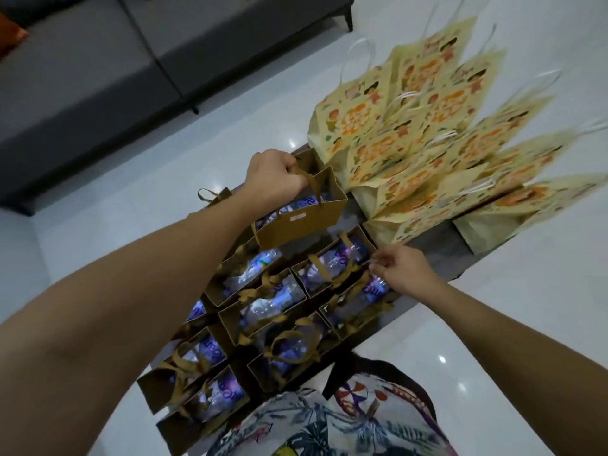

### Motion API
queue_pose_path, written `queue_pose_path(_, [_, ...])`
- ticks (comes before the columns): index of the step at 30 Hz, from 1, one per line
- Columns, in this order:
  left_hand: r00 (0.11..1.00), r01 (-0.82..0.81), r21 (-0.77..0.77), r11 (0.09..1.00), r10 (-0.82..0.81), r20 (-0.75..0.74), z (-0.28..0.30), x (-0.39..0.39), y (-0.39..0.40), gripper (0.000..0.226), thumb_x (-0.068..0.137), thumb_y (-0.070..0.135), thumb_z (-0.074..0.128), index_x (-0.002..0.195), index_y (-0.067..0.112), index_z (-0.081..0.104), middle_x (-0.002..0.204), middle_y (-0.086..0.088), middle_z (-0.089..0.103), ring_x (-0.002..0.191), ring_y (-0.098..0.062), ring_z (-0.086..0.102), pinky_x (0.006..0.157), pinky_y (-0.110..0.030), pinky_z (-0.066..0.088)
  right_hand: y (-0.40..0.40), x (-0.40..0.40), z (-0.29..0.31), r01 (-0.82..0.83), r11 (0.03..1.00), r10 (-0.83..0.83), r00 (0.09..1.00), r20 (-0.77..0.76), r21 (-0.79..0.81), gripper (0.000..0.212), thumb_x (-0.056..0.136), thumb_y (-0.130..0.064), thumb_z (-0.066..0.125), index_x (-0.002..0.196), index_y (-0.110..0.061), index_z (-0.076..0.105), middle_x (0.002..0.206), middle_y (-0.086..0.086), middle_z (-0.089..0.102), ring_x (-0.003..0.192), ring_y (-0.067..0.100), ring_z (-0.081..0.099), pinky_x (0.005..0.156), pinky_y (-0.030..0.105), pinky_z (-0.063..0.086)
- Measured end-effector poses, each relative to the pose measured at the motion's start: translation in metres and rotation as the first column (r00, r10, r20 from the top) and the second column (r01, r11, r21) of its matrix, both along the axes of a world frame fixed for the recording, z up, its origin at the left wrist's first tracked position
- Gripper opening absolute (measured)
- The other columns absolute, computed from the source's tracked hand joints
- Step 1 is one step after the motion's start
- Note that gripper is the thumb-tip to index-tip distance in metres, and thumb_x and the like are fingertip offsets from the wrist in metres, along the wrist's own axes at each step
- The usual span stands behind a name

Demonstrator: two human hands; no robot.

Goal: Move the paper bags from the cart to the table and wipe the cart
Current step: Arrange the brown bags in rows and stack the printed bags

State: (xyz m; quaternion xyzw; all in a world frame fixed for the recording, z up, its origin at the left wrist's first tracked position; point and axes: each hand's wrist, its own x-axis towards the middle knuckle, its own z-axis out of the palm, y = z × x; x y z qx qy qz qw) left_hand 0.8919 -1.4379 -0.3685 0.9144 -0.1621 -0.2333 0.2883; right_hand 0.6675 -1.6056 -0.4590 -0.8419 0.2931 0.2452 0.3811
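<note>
Left hand grips a brown bag by its handles, lifted above the rows of bags on the dark surface; right hand – fingertips pinched – touches another bag's rim; yellow bags lie beyond.

dim indoor light, small ceiling-lamp glints on the glossy floor, soft overall blur, wide-angle stretching toward the edges.

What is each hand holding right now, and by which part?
Left hand grips a brown paper bag by its handles. Right hand reaches among other bags; its hold cannot be told.
</note>
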Motion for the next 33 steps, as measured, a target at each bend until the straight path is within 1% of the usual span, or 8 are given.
queue_pose_path(8, [0.999, 0.050, 0.053, 0.997, -0.049, -0.004, -0.028, 0.002, -0.044, 0.018, 0.078, 0.011, 0.067, 0.061, 0.008, 0.062, 0.057, -0.004, 0.050, 0.060, -0.015, 0.050, 0.055, -0.032, 0.047, -0.009, -0.002, -0.028, 0.019, 0.997, -0.017, 0.999, -0.029, 0.072, 0.025, 0.092, -0.029, 0.070, 0.115, -0.020, 0.070, 0.099, -0.002, 0.072, 0.095, 0.015, 0.065, 0.089, 0.032, 0.053])
queue_pose_path(15, [0.998, 0.042, 0.101, 0.994, -0.038, -0.041, -0.036, 0.005, -0.051, 0.021, 0.082, 0.016, 0.069, 0.062, 0.012, 0.064, 0.064, -0.007, 0.057, 0.063, -0.015, 0.054, 0.058, -0.034, 0.050, -0.012, -0.001, -0.044, 0.045, 0.993, -0.043, 0.999, -0.017, 0.109, 0.020, 0.091, -0.030, 0.072, 0.110, -0.023, 0.070, 0.092, -0.006, 0.069, 0.084, 0.009, 0.062, 0.075, 0.022, 0.044])
queue_pose_path(18, [0.998, 0.031, 0.110, 0.993, -0.025, -0.058, -0.048, 0.003, -0.049, 0.015, 0.084, 0.014, 0.069, 0.073, 0.005, 0.071, 0.074, -0.014, 0.067, 0.072, -0.023, 0.065, 0.064, -0.038, 0.057, -0.012, 0.003, -0.048, 0.057, 0.991, -0.056, 0.998, -0.013, 0.120, 0.020, 0.091, -0.029, 0.072, 0.109, -0.022, 0.071, 0.089, -0.009, 0.068, 0.083, 0.005, 0.060, 0.072, 0.018, 0.041])
queue_pose_path(21, [0.993, 0.047, 0.114, 0.992, -0.034, -0.116, -0.067, -0.001, -0.044, 0.017, 0.088, 0.016, 0.071, 0.080, 0.001, 0.071, 0.075, -0.015, 0.068, 0.068, -0.022, 0.065, 0.068, -0.043, 0.059, -0.011, 0.007, -0.051, 0.058, 0.991, -0.058, 0.998, -0.004, 0.124, 0.020, 0.092, -0.029, 0.071, 0.110, -0.022, 0.070, 0.090, -0.008, 0.069, 0.085, 0.006, 0.060, 0.070, 0.017, 0.039])
queue_pose_path(25, [0.978, 0.096, 0.186, 0.978, -0.058, -0.200, -0.089, -0.014, -0.034, 0.029, 0.094, 0.035, 0.068, 0.079, 0.011, 0.062, 0.072, -0.005, 0.060, 0.064, -0.014, 0.060, 0.058, -0.028, 0.051, -0.008, 0.010, -0.051, 0.056, 0.991, -0.055, 0.998, -0.008, 0.124, 0.020, 0.093, -0.029, 0.069, 0.112, -0.023, 0.070, 0.094, -0.007, 0.069, 0.091, 0.009, 0.061, 0.076, 0.021, 0.041])
queue_pose_path(28, [0.973, 0.064, 0.199, 0.978, -0.017, -0.229, -0.097, -0.020, -0.020, 0.020, 0.096, 0.032, 0.066, 0.085, 0.016, 0.060, 0.081, -0.005, 0.065, 0.061, -0.012, 0.067, 0.050, -0.019, 0.052, -0.004, 0.008, -0.052, 0.032, 0.993, -0.031, 0.999, -0.005, 0.116, 0.020, 0.092, -0.029, 0.070, 0.111, -0.024, 0.071, 0.095, -0.006, 0.070, 0.091, 0.010, 0.062, 0.080, 0.024, 0.044])
queue_pose_path(31, [0.979, 0.049, 0.205, 0.977, -0.006, -0.206, -0.093, -0.022, -0.005, 0.016, 0.095, 0.029, 0.067, 0.089, 0.017, 0.060, 0.087, -0.006, 0.068, 0.072, -0.015, 0.070, 0.066, -0.028, 0.060, 0.004, 0.007, -0.055, -0.009, 0.992, 0.010, 1.000, 0.000, 0.128, 0.018, 0.091, -0.026, 0.072, 0.108, -0.022, 0.072, 0.093, -0.003, 0.070, 0.092, 0.013, 0.065, 0.089, 0.033, 0.054])
queue_pose_path(33, [0.984, 0.033, 0.210, 0.977, 0.006, -0.180, -0.088, -0.022, 0.007, 0.016, 0.093, 0.031, 0.070, 0.095, 0.017, 0.062, 0.093, -0.005, 0.068, 0.081, -0.016, 0.069, 0.077, -0.035, 0.060, 0.011, 0.008, -0.055, -0.048, 0.991, 0.048, 0.999, 0.002, 0.125, 0.020, 0.091, -0.026, 0.072, 0.109, -0.020, 0.072, 0.092, -0.002, 0.070, 0.091, 0.014, 0.065, 0.089, 0.030, 0.052])
